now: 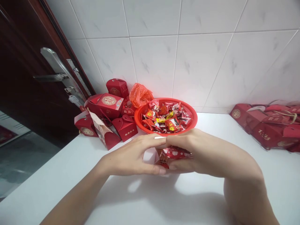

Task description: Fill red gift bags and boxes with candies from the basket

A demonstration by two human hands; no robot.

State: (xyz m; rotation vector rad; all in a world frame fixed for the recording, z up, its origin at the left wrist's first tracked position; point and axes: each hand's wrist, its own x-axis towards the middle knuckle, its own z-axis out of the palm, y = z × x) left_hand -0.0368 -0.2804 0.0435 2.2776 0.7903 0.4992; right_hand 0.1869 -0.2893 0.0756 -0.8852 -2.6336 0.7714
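Just in front of the basket, my left hand (134, 154) curves around the side of a small candy box (150, 155), thumb on the near side and fingers on the far side. The box's pale inside shows, but most of its outside is hidden by my hands. My right hand (197, 151) is closed over red wrapped candies (177, 152) at the box's opening, its thumb and fingers touching the wrappers. How many candies it grips is hidden. Behind my hands stands a red plastic basket (138, 122) full of wrapped candies in red, gold and yellow.
Red gift boxes (110, 103) with gold print are piled on the left, beside a crumpled red plastic bag (140, 94). More flattened red boxes (264, 125), tied with string, lie at the right on the white table (70, 175). Behind is a tiled wall (154, 62); a dark door (23, 62) stands left.
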